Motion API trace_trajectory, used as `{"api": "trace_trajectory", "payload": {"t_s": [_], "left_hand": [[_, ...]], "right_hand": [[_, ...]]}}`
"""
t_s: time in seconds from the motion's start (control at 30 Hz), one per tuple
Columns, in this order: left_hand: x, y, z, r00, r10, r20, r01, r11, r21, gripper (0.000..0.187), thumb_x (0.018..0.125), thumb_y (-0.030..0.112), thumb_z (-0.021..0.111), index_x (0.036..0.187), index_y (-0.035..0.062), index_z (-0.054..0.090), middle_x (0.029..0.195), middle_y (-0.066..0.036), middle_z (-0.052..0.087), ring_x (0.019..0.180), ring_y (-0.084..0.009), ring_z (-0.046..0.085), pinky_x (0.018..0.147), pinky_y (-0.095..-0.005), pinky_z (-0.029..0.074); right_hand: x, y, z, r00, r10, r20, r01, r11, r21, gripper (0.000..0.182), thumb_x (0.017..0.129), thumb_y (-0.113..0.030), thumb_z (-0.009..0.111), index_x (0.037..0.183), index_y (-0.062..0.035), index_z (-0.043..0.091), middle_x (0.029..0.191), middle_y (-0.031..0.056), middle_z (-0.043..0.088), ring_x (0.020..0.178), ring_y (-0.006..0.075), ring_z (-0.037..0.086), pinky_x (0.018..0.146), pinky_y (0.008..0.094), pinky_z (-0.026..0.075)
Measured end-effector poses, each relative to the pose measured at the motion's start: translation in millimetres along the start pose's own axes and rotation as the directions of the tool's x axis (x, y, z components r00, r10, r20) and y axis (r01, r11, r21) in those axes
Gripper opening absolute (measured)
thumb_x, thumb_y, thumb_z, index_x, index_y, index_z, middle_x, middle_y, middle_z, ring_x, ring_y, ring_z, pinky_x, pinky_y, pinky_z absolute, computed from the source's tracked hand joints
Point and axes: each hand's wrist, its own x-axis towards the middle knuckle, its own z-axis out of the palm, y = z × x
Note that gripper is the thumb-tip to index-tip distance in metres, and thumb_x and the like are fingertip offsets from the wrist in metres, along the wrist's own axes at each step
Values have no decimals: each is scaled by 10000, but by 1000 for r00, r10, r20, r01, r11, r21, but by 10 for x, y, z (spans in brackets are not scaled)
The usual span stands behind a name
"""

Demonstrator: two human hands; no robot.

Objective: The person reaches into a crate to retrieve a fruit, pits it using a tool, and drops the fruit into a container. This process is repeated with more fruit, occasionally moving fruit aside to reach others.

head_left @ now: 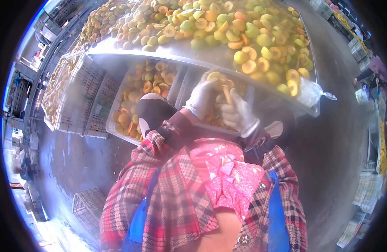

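Observation:
My left hand [202,95], in a white glove, is closed around a yellow stone fruit [214,76], apricot- or peach-like, near the metal table edge. My gloved right hand [239,114] is closed on a tan stick-like tool [228,95], which points up toward the fruit. I cannot make out the tool's working end. Both hands are close together over a bin of fruit pieces [214,116] in front of my lap. Beyond them the metal table [176,54] bears a large heap of halved yellow-green fruit [244,38], cut faces showing on many.
Left of my hands stands a white bin [113,113] full of fruit halves. Farther left are white plastic crates [75,101], with fruit on top. A clear plastic bag [310,92] hangs at the table's right corner. Another person [376,69] and stacked crates [365,189] appear at far right.

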Motion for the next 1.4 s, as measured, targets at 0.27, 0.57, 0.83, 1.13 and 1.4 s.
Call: {"api": "trace_trajectory", "payload": {"t_s": [0.27,0.57,0.83,1.13,1.4], "left_hand": [[38,42,-3,990,71,-118,-103,953,-286,390,988,328,497,1302,99,466,1215,-125,546,1117,-297,575,976,-479,487],[51,-25,37,989,103,-105,-129,952,-276,367,1013,341,468,1241,58,515,1101,-145,611,1013,-274,607,929,-424,493],[84,-83,56,984,103,-146,-143,942,-303,335,1000,316,480,1171,38,556,990,-136,634,948,-265,612,901,-396,497],[72,-223,28,797,601,-54,-512,721,468,295,995,312,502,1132,59,567,1055,-115,604,974,-232,597,951,-422,497],[-19,19,40,953,71,-296,-85,996,-36,417,1018,433,450,1038,41,591,938,-100,637,864,-224,620,873,-395,530]], "right_hand": [[120,139,-67,691,-529,-492,29,700,-713,325,1011,-451,481,1098,-143,538,624,-12,483,389,108,416,344,291,351],[145,111,184,689,-716,-112,-237,-77,-968,330,988,-334,549,1132,-38,556,792,179,646,720,324,653,649,429,492],[219,149,179,693,-718,-68,-233,-134,-963,354,999,-327,512,1156,-13,551,962,286,648,938,475,613,775,506,474],[288,253,-19,730,-683,-25,-55,-22,-998,474,1009,-394,494,1306,-24,496,1030,280,638,985,450,606,822,435,477],[258,316,12,766,-624,-152,-181,18,-983,596,1007,-405,490,1456,-34,364,1102,300,625,1042,431,612,856,427,479]]}}
